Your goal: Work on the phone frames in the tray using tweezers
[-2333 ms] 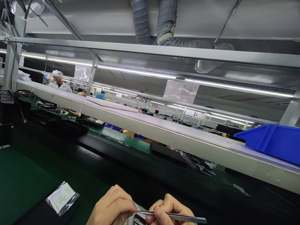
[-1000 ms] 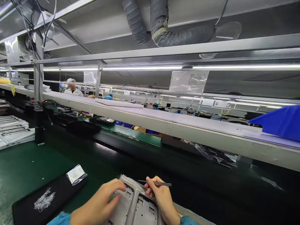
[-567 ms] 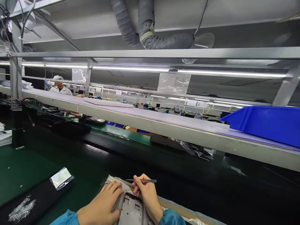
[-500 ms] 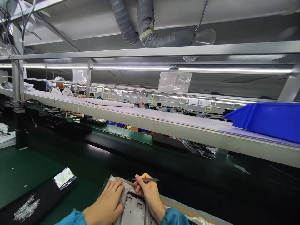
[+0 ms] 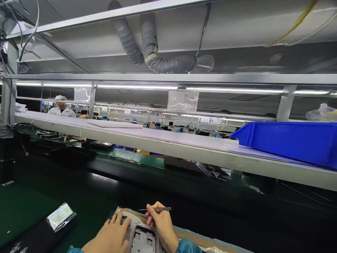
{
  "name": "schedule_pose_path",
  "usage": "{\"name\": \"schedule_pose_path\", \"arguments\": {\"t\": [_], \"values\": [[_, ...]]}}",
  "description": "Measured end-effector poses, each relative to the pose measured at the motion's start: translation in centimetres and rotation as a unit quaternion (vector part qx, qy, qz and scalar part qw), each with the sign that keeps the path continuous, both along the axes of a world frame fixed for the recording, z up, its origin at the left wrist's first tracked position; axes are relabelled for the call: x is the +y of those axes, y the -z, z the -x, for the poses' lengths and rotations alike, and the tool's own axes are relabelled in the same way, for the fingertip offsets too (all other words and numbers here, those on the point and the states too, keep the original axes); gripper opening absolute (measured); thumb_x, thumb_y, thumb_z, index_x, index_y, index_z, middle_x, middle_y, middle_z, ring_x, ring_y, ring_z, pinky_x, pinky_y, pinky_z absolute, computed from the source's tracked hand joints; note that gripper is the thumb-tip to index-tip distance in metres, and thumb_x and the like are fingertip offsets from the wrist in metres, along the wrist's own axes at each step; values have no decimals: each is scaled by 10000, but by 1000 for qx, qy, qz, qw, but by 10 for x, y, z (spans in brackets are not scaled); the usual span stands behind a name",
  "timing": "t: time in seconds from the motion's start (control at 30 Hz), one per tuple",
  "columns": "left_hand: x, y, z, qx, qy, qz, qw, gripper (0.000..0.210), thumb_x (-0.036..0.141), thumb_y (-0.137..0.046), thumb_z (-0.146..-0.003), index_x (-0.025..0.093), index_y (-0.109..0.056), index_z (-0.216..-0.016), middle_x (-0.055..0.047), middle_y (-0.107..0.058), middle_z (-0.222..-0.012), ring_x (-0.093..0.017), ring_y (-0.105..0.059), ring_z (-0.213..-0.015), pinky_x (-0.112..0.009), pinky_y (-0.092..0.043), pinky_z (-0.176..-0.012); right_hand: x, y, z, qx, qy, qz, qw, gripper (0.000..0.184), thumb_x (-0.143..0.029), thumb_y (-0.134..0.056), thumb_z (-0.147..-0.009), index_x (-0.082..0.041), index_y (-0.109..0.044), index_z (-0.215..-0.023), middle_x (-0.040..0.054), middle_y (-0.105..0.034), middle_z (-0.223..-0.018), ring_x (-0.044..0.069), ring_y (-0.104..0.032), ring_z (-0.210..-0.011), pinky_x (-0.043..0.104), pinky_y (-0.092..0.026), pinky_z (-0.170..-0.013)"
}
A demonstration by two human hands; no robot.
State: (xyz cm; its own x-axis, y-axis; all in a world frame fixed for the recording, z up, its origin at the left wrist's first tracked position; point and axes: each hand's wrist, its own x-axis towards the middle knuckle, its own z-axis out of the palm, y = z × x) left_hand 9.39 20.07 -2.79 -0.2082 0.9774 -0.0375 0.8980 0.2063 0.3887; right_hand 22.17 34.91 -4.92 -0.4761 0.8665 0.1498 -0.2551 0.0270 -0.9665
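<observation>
Left grip point(image 5: 112, 234): bare hand, palm down, back of hand up, fingers extended forward with a gap before the index, thumb on the inner side. Its wrist is low in view, only a sliver of blue cuff point(image 5: 74, 250) showing. Right grip point(image 5: 149, 214): bare hand, closed in a pinch, thumb against bent index, other fingers curled underneath. Right wrist point(image 5: 172, 242) comes in from lower right, blue sleeve point(image 5: 188, 246) behind it. Hands near each other, not touching.

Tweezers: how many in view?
1: the tweezers held in the right hand, tips pointing left. Any under the left hand or inside the blue bin would be hidden.
</observation>
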Motion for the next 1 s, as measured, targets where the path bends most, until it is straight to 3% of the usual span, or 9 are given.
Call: {"name": "schedule_pose_path", "arguments": {"t": [0.1,0.17,0.23,0.3,0.4,0.57,0.7,0.83,1.0], "values": [[-15,-3,12,-22,-53,-55,997,456,195,-434,-807,267,-565,-1237,-131,-639,-1250,-365,-661,-1045,-527,-502,-881,1,1,0,-2,-5,-1,1000,720,-781,-828,-370,-178,-487,-567,29,-632,-519,107,-536,-382,187,-333,-372],[-24,-7,30,-78,-74,-111,988,432,210,-400,-828,282,-563,-1221,-64,-694,-987,-303,-670,-923,-436,-506,-847,1,3,0,-2,-8,-1,1000,708,-764,-839,-377,-177,-492,-569,31,-635,-520,106,-532,-383,190,-338,-376],[-30,-11,49,-163,-75,-159,971,388,221,-365,-846,243,-580,-1168,-45,-686,-908,-264,-654,-943,-371,-499,-859,2,6,1,0,-9,-2,1000,693,-751,-846,-393,-177,-502,-574,32,-638,-527,110,-532,-387,194,-343,-376],[-30,-8,62,-248,-69,-200,946,373,236,-320,-877,203,-556,-1164,-59,-685,-978,-240,-647,-959,-359,-502,-879,3,7,1,0,-10,-3,1000,666,-734,-849,-428,-174,-524,-584,34,-645,-543,112,-535,-398,198,-354,-381],[-26,14,63,-307,-54,-230,922,425,253,-321,-904,169,-450,-1300,-105,-650,-1162,-236,-617,-1082,-400,-473,-995,3,6,1,-5,-10,-6,1000,644,-718,-854,-452,-170,-540,-576,34,-643,-537,109,-533,-401,199,-363,-388],[-23,52,44,-283,-4,-214,935,544,207,-391,-889,199,-339,-1430,-117,-408,-1512,-234,-366,-1411,-441,-285,-1193,0,1,1,-13,-3,-4,1000,653,-717,-864,-398,-175,-532,-549,37,-639,-525,118,-537,-397,207,-368,-381],[-23,39,45,-175,-59,-298,937,561,135,-350,-865,191,-366,-1423,-98,-210,-1617,-235,-84,-1518,-506,-99,-1250,-3,-3,-1,-19,2,7,1000,619,-683,-878,-410,-169,-559,-542,48,-642,-509,112,-532,-409,213,-404,-400],[-15,23,48,-196,-59,-213,956,474,233,-428,-905,156,-473,-1371,-163,-379,-1530,-298,-278,-1465,-520,-227,-1223,-6,-10,3,-32,6,22,999,611,-629,-913,-366,-170,-558,-556,71,-698,-588,121,-586,-460,217,-471,-444],[-12,28,42,-222,-18,-175,959,452,133,-449,-824,169,-559,-1261,-129,-470,-1459,-266,-446,-1353,-434,-342,-1175,-21,-20,22,-48,-42,-11,998,580,-614,-909,-441,-169,-557,-562,73,-697,-583,139,-602,-454,227,-470,-428]]}}
